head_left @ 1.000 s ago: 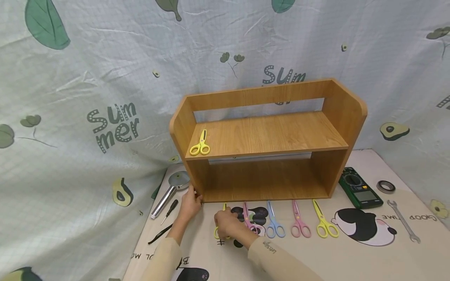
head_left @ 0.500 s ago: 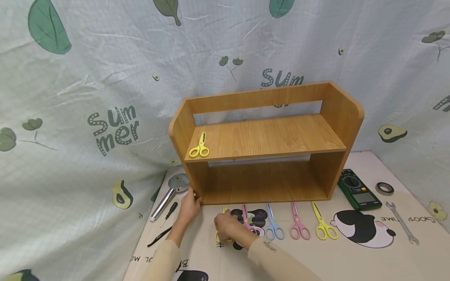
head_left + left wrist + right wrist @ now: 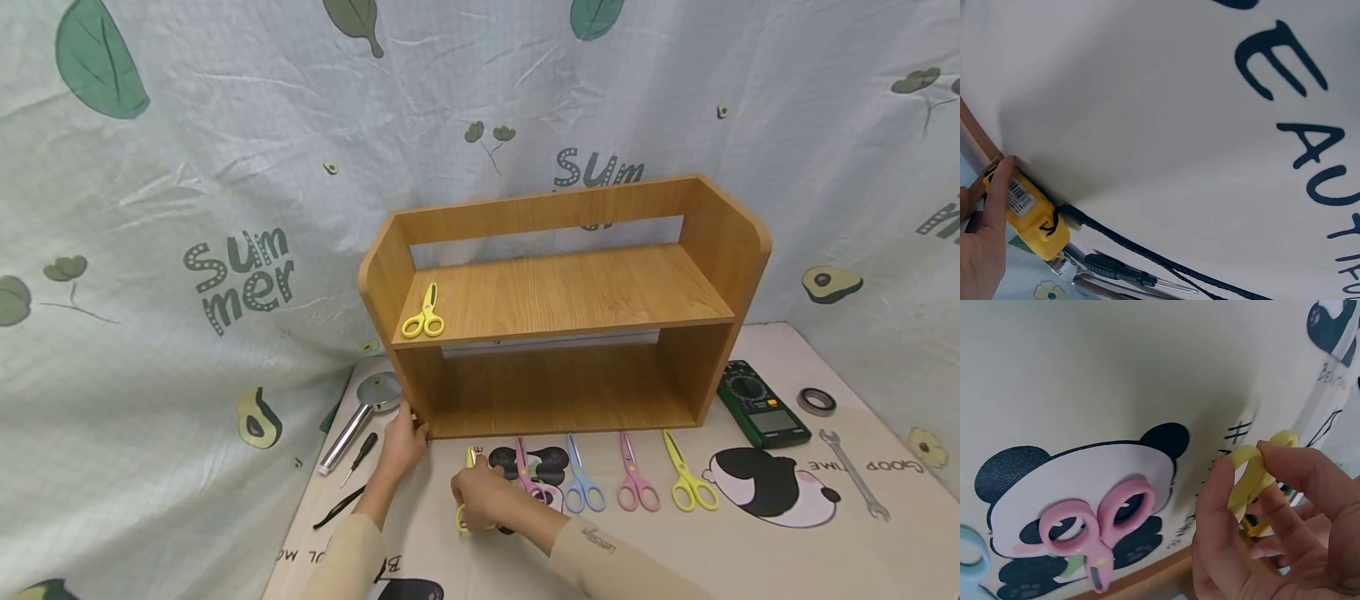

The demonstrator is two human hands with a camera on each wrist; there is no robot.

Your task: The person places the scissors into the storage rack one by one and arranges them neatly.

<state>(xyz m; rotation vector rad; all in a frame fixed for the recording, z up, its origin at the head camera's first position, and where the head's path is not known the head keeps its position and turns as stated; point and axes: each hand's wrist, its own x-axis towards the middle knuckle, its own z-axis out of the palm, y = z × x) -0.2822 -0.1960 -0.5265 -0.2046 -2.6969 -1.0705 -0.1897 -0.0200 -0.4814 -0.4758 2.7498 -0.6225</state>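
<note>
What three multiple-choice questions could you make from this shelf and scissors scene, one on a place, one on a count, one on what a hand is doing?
1. Where does the lone pair of yellow scissors lie?
A. left end of the upper board of the wooden shelf
B. lower compartment
C. on the multimeter

2. How many scissors lie free on the mat in front of the shelf, not counting the pair in the right hand?
A. two
B. four
C. six

3. What is the right hand doing?
A. resting flat on the mat
B. gripping the handles of a yellow pair
C. holding the wrench

Answers: 1 A, it shows there in the head view; 2 B, pink, blue, pink and yellow; 3 B, the right wrist view shows fingers curled round the yellow loops.
</note>
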